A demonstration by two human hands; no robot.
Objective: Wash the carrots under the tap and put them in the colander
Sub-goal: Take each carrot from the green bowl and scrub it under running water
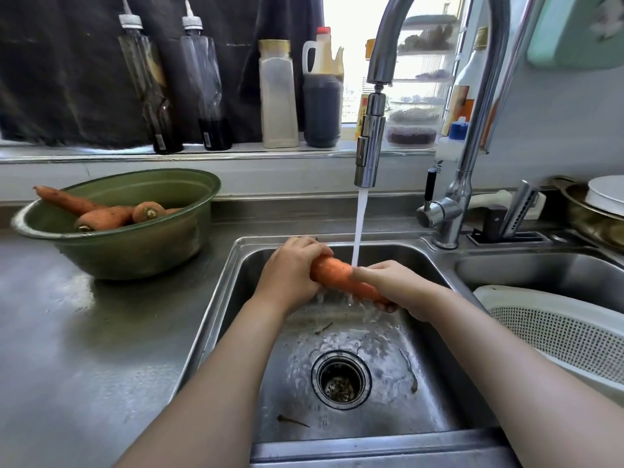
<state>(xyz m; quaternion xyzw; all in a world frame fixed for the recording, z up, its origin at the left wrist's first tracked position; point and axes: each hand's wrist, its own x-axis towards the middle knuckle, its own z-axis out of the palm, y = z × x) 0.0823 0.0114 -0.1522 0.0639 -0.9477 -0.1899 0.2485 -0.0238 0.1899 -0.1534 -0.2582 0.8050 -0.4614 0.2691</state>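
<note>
Orange carrot [332, 269] under the running tap [368, 146], left hand [287, 271] and right hand [393, 285] both gripping it, white colander [557, 327] beside, labels on bottles [209, 96] too blurred to read.

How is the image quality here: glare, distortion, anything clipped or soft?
Head view: window behind the tap is blown out white; wide-angle distortion leans the squeeze bottles; counter carries soft glare; carrot, left hand and right hand read sharp; colander is cropped at right.
</note>
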